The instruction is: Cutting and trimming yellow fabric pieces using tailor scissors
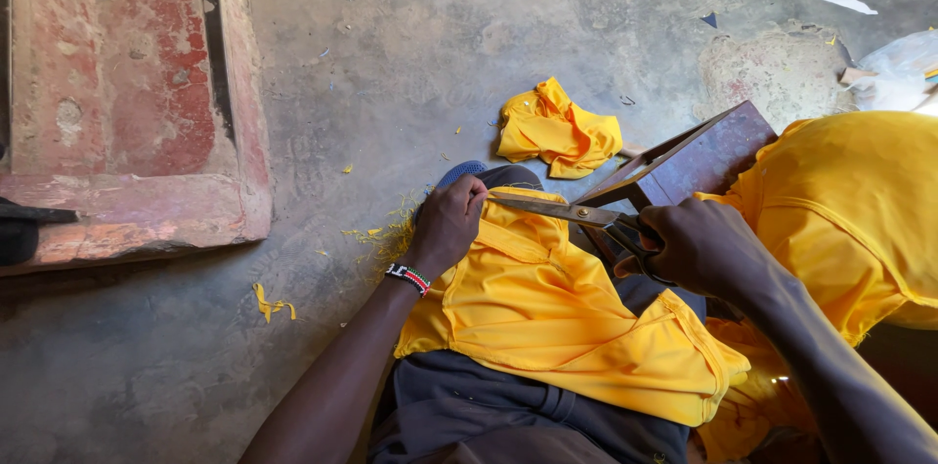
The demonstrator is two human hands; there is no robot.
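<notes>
Far out to the left of the left hand: a worn red step [137, 103] of painted masonry, its edge chipped, with a dark object [24, 230] resting at its lower left corner — kind not discernible. Between the step and the left hand, on the grey concrete floor [391, 54], lie small yellow fabric scraps [272, 305] and a scatter of yellow threads [386, 234].

Left hand [447, 223]: fingers curled closed, pinching the upper edge of the yellow garment [547, 313] where the blade tip meets it. A beaded wristband [407, 277] in red, white and dark colours sits on that wrist. Just beyond the knuckles, the blue toe of a shoe [459, 171] shows.

The yellow garment lies draped over the person's lap, on dark trousers [489, 405], between the two hands and below them; a stitched seam runs along its near edge.

Above and between the hands, on the floor: a crumpled yellow cloth piece [559, 134], apart from the garment.

Scissors [586, 214] — long metal blades, nearly closed, tip pointing toward the left hand and touching the garment edge there.

Right hand [699, 247]: closed around the scissor handles, fingers through the loops as far as can be seen.

Behind the right hand, a dark reddish wooden box [699, 156], tilted. To the right of the right hand, a large heap of yellow fabric [850, 210], close against the forearm. Further beyond, a white paper scrap [842, 1] on the floor.
</notes>
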